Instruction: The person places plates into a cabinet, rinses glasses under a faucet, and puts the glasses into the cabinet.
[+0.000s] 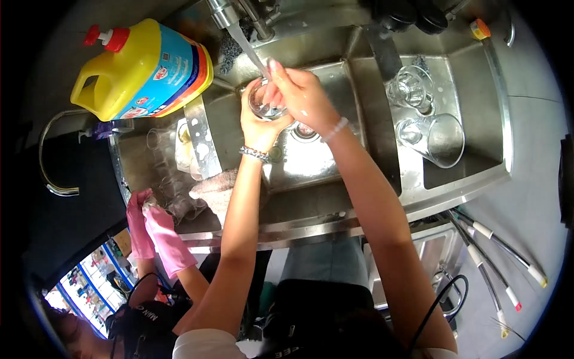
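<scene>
Under the running faucet (pixel 222 13), my left hand (pixel 259 128) is wrapped round a clear drinking glass (pixel 260 107), holding it tilted above the middle sink basin. My right hand (pixel 302 96) is at the glass's mouth, its thumb raised by the water stream and its curled fingers reaching into the glass. Whether those fingers hold a small cloth or sponge is hidden. Below the hands lies the basin's drain (pixel 305 133). A bracelet circles each of my wrists.
Left of me, a co-worker's pink-gloved hands (pixel 156 230) work over a basin of glasses (pixel 170 185). A towel (pixel 216 190) drapes the divider. A yellow detergent jug (pixel 149 72) stands at the back left. On the right are a glass pitcher (pixel 439 140) and another glass vessel (pixel 412 87).
</scene>
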A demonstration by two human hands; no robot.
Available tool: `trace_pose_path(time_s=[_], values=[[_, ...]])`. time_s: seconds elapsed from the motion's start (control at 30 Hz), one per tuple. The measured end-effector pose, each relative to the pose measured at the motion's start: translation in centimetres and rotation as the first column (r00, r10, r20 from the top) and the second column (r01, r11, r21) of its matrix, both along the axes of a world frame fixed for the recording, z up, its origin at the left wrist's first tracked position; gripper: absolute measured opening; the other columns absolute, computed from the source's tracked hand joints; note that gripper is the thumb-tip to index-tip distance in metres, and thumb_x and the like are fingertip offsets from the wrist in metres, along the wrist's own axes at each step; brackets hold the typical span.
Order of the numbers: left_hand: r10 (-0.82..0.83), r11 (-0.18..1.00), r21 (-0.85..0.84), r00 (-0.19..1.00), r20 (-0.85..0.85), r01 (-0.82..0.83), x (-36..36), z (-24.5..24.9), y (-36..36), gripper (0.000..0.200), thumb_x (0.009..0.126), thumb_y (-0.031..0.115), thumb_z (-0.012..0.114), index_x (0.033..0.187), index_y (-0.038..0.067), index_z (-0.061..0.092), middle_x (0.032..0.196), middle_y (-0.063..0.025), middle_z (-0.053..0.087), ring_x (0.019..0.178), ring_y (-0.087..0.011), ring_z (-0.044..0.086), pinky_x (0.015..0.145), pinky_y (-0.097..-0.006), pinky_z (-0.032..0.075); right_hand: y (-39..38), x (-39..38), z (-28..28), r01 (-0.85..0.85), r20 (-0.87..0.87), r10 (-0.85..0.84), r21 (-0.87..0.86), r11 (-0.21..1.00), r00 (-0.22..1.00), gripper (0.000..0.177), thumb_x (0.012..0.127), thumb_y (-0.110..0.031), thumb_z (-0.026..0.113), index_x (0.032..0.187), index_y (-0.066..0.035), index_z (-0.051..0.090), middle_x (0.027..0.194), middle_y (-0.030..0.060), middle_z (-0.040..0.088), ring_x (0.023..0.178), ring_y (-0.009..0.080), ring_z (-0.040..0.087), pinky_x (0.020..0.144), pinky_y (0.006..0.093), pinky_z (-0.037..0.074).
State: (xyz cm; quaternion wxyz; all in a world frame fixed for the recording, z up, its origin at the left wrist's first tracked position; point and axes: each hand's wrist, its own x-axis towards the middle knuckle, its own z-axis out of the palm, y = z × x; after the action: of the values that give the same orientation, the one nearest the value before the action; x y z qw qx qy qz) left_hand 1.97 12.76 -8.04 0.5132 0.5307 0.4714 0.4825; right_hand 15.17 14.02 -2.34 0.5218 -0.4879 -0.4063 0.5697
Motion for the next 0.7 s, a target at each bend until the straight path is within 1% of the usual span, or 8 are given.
trace_pose_path(time_s=[0.13,0.2,0.27,0.4,0.5,0.57,0.67,0.7], values=[[-0.121,0.986,0.099,0.983,-0.139,0.135,0.1,-0.3,0.2,0.093,0.054,0.008,0.088,0.134,0.002,0.042,0.119,-0.0117,0.059,0.112,-0.0213,0.058,0.099,-0.0344,0.048,-1.8,1.6,0.8,0.204,0.023,-0.203,-0.160,0.966,0.979,0.047,0.102,-0.038,0.050,0.079,-0.001,0.068,0.074,0.0048,0.069,0.067,0.0082,0.060,0.066,0.0235,0.048],[-0.142,0.984,0.071,0.955,-0.262,0.165,0.6,2.0,-0.3,0.096,0.055,0.007,0.089,0.138,0.003,0.040,0.122,-0.0121,0.058,0.116,-0.0216,0.057,0.100,-0.0353,0.047,-1.9,2.5,-1.5,0.328,0.022,-0.327,-0.040,0.944,0.945,0.037,0.100,-0.032,0.054,0.087,-0.002,0.070,0.081,0.0027,0.071,0.073,0.0075,0.060,0.068,0.0231,0.047],[-0.040,0.998,0.048,0.996,-0.084,0.044,1.3,1.4,0.0,0.098,0.055,0.005,0.089,0.138,0.003,0.039,0.123,-0.0119,0.058,0.117,-0.0213,0.056,0.101,-0.0355,0.046,-2.7,3.3,-0.9,0.486,0.056,-0.485,-0.018,0.874,0.873,0.031,0.100,-0.028,0.056,0.091,-0.002,0.070,0.085,0.0018,0.071,0.075,0.0076,0.060,0.069,0.0231,0.047],[-0.099,0.994,0.038,0.993,-0.069,0.101,1.8,2.0,-0.4,0.096,0.056,0.001,0.088,0.137,0.003,0.038,0.123,-0.0118,0.057,0.116,-0.0205,0.056,0.103,-0.0368,0.044,-5.3,4.2,-4.0,0.428,-0.021,-0.428,0.001,0.904,0.903,0.018,0.098,-0.015,0.054,0.103,-0.002,0.066,0.104,0.0043,0.069,0.093,0.0112,0.061,0.081,0.0268,0.048],[-0.073,0.996,-0.053,0.997,0.040,0.075,1.7,3.0,-0.1,0.093,0.059,-0.001,0.088,0.137,0.002,0.036,0.123,-0.0135,0.057,0.112,-0.0206,0.057,0.099,-0.0372,0.048,-7.2,3.9,-6.1,0.107,0.103,-0.130,0.203,0.973,0.986,0.047,0.084,-0.010,0.067,0.128,-0.003,0.049,0.118,0.0063,0.064,0.113,0.0175,0.056,0.095,0.0301,0.044],[-0.091,0.990,-0.089,0.985,0.147,0.105,1.6,3.3,0.4,0.089,0.067,-0.002,0.083,0.141,0.003,0.034,0.126,-0.0164,0.058,0.113,-0.0232,0.059,0.095,-0.0367,0.050,-7.5,3.6,-5.6,-0.104,0.395,-0.020,0.291,0.951,0.919,0.074,0.076,-0.021,0.078,0.135,-0.004,0.037,0.114,0.0117,0.065,0.110,0.0268,0.061,0.095,0.0348,0.047],[-0.139,0.951,-0.229,0.949,0.284,0.208,1.9,4.6,1.5,0.083,0.074,0.003,0.080,0.141,0.002,0.033,0.128,-0.0178,0.057,0.114,-0.0236,0.059,0.095,-0.0376,0.050,-7.8,2.3,-3.7,0.007,0.456,-0.017,0.022,1.000,0.890,0.074,0.074,-0.022,0.082,0.131,-0.002,0.040,0.111,0.0147,0.064,0.105,0.0239,0.064,0.089,0.0353,0.051],[-0.149,0.959,-0.196,0.953,0.266,0.204,2.3,4.9,1.8,0.076,0.079,0.008,0.077,0.141,0.001,0.034,0.126,-0.0175,0.058,0.112,-0.0243,0.060,0.095,-0.0378,0.050,-7.3,1.7,-4.4,0.087,0.486,-0.144,0.139,0.987,0.862,0.073,0.072,-0.029,0.084,0.126,-0.003,0.043,0.100,0.0140,0.066,0.083,0.0261,0.070,0.074,0.0364,0.056]])
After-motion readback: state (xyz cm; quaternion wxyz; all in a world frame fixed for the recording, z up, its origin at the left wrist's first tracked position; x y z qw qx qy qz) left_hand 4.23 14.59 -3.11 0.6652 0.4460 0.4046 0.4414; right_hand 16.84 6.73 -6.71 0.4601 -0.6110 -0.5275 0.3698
